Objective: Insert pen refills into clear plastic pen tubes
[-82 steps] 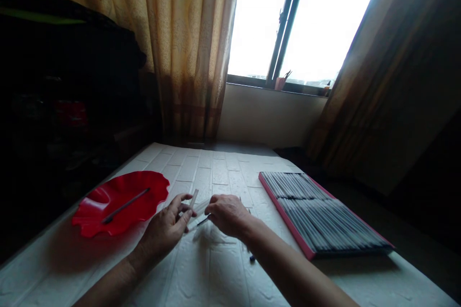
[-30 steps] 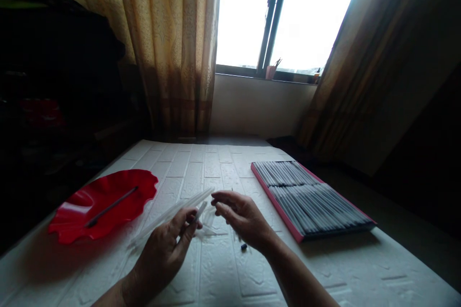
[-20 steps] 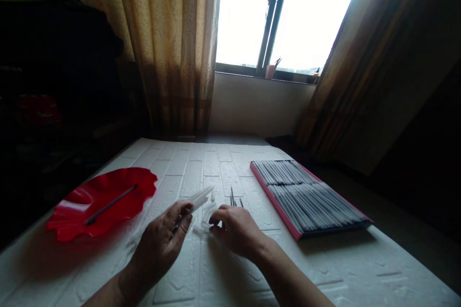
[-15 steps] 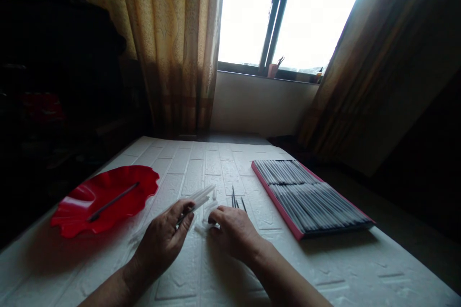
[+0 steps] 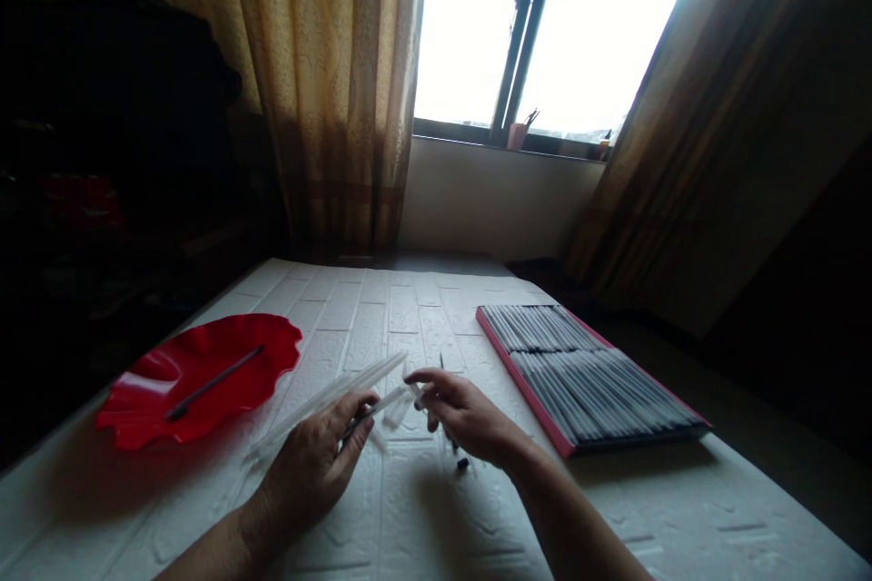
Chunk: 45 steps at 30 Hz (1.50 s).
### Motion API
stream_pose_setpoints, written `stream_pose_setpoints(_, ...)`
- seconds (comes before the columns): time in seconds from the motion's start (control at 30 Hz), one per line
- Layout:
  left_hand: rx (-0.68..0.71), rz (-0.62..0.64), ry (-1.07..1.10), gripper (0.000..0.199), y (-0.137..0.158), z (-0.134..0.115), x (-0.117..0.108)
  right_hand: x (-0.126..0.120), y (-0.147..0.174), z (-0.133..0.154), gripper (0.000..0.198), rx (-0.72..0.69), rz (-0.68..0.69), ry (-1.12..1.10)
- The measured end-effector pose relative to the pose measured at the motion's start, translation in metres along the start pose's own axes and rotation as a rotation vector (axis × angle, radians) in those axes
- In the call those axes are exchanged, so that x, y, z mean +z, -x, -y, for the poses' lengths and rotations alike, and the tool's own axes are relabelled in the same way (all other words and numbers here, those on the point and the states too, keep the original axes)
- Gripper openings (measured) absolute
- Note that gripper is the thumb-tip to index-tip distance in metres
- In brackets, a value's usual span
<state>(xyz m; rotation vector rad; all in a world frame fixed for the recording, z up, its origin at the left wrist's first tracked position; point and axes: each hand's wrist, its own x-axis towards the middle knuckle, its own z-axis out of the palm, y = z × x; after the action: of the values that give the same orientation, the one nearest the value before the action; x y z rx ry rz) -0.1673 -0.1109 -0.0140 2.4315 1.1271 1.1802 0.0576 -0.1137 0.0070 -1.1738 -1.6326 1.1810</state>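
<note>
My left hand (image 5: pixel 317 449) is closed around a slim translucent pen barrel (image 5: pixel 390 401) that points up and right. Close to the barrel's far end, my right hand (image 5: pixel 470 408) pinches a small clear piece (image 5: pixel 415 392), perhaps a pen cap; blur hides its exact form. Several long clear tubes (image 5: pixel 361 379) lie on the table beyond my left hand. Small clear pieces (image 5: pixel 395 413) rest between the hands. Under my right hand are thin dark rods, partly hidden, one with a black end (image 5: pixel 462 464).
On the left, a red wavy-edged dish (image 5: pixel 143 381) holds one dark pen (image 5: pixel 214 383). To the right lies a red-edged tray (image 5: pixel 528 390) with two rows of grey pens (image 5: pixel 599 390). The white brick-patterned table (image 5: pixel 368 322) reaches toward a curtained window (image 5: pixel 470 27).
My right hand has lifted off the table and moved slightly right, now with the small clear piece in its fingers. The left hand's barrel now angles toward it, and a black rod end shows below.
</note>
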Motion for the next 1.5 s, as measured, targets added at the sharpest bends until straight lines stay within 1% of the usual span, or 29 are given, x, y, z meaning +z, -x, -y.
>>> stream_pose_setpoints(0.07, 0.013, 0.005, -0.001, 0.021, 0.0, 0.0, 0.0, -0.001, -0.001, 0.003, 0.022, 0.065, -0.012, -0.098)
stream_pose_setpoints(0.13, 0.027, 0.006, 0.001, 0.022, 0.0, -0.001, -0.001, -0.002, -0.002, 0.005, 0.024, 0.108, -0.057, -0.164)
stream_pose_setpoints(0.27, 0.053, 0.01, 0.0, 0.022, -0.001, -0.003, -0.003, -0.003, -0.003, 0.007, 0.03, 0.121, -0.154, -0.297)
stream_pose_setpoints(0.37, 0.073, 0.012, -0.006, 0.022, 0.0, -0.003, -0.002, -0.001, -0.003, 0.008, 0.031, 0.112, -0.195, -0.39)
stream_pose_setpoints(0.47, 0.089, 0.01, -0.016, 0.022, 0.001, -0.002, 0.0, 0.003, -0.003, 0.009, 0.033, 0.104, -0.193, -0.426)
stream_pose_setpoints(0.57, 0.101, 0.013, -0.027, 0.021, 0.001, -0.002, 0.001, 0.007, -0.003, 0.011, 0.035, 0.107, -0.16, -0.454)
stream_pose_setpoints(0.7, 0.104, 0.018, -0.038, 0.021, 0.001, -0.002, 0.001, 0.009, -0.002, 0.013, 0.035, 0.106, -0.129, -0.452)
stream_pose_setpoints(0.97, 0.103, 0.014, -0.03, 0.022, 0.002, -0.002, 0.001, 0.008, -0.001, 0.013, 0.032, 0.103, -0.139, -0.412)
stream_pose_setpoints(1.17, 0.081, 0.026, -0.011, 0.023, 0.001, -0.004, 0.0, 0.009, -0.002, 0.01, 0.031, 0.098, -0.128, -0.39)
stream_pose_setpoints(1.5, 0.035, 0.064, 0.016, 0.026, 0.001, 0.001, 0.001, 0.007, 0.0, 0.012, 0.029, 0.093, -0.11, -0.328)
